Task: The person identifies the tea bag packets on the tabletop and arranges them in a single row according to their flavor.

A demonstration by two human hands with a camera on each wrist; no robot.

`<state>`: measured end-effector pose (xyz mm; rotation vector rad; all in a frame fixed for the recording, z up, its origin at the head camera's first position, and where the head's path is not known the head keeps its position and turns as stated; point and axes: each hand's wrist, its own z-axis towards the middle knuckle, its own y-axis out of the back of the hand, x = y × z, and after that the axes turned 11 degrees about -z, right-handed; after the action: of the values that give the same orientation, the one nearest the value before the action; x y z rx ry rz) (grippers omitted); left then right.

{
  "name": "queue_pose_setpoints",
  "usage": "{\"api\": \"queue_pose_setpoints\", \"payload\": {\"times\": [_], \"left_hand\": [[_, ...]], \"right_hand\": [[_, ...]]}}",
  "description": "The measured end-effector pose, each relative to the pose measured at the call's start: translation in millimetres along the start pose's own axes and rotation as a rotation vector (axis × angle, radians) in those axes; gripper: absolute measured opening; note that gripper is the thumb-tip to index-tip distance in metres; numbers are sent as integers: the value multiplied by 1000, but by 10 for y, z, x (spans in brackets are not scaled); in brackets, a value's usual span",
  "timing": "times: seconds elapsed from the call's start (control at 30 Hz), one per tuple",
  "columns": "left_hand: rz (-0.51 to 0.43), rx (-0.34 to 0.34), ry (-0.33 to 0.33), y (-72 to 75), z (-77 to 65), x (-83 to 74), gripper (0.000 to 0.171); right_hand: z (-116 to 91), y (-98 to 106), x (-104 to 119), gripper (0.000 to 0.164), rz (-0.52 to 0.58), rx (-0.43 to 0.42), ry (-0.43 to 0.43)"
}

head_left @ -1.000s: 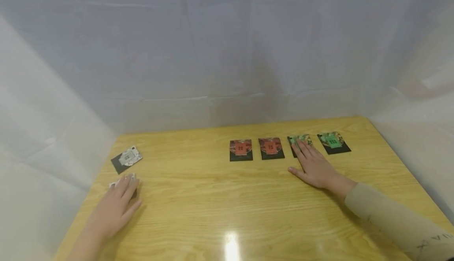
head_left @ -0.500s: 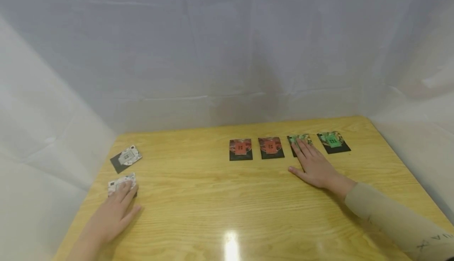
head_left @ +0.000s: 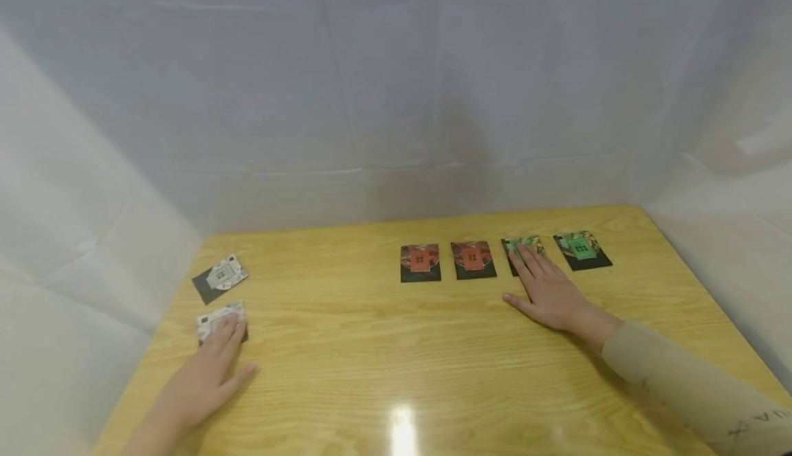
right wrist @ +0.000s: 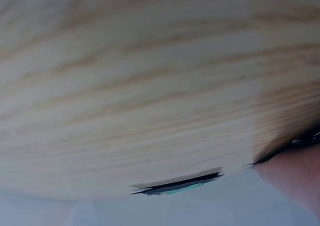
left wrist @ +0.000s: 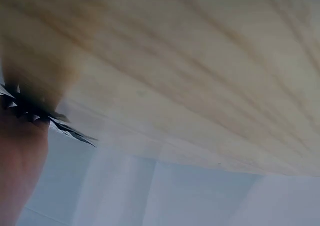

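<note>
At the table's left side, the straight fingers of my left hand (head_left: 201, 377) rest on a white-and-black printed card (head_left: 212, 318) and cover its lower part. A second white-and-black card (head_left: 219, 278) lies tilted just beyond it. In the left wrist view part of the hand (left wrist: 22, 171) meets the dark edge of a card (left wrist: 72, 130). On the right, my right hand (head_left: 551, 296) lies with straight fingers over a green-and-black card (head_left: 512, 243), partly hiding it. Another green-and-black card (head_left: 581, 248) lies right of those fingers. The right wrist view shows a green-edged card (right wrist: 182, 185) beside the hand (right wrist: 295, 181).
Two red-and-black cards, a left one (head_left: 420, 261) and a right one (head_left: 473, 258), lie side by side left of my right hand. The wooden table (head_left: 346, 346) ends at a pale sheet (head_left: 371, 98) hanging behind it and at both sides.
My left hand first draws back a little, uncovering more of the near white card, then slides that card slightly right. My right hand and the other cards stay where they were.
</note>
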<state>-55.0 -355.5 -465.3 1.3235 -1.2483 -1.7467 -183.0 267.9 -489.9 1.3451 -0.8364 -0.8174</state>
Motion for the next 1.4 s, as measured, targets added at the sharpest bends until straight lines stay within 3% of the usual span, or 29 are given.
{"api": "queue_pose_setpoints", "payload": {"times": [0.47,0.83,1.23,1.4], "left_hand": [[41,-21,-86,-98,139,-106,85],[48,36,-69,-121,313,-256,87],[68,91,-124,-177,720,-497,86],[53,121,-133,-243,888,-572,85]], "right_hand": [[-10,-20,-7,90,37,-48,12],[-19,50,5,87,10,33,-9],[-20,-22,-13,90,49,-52,15],[-13,-14,-5,88,28,-19,7]]}}
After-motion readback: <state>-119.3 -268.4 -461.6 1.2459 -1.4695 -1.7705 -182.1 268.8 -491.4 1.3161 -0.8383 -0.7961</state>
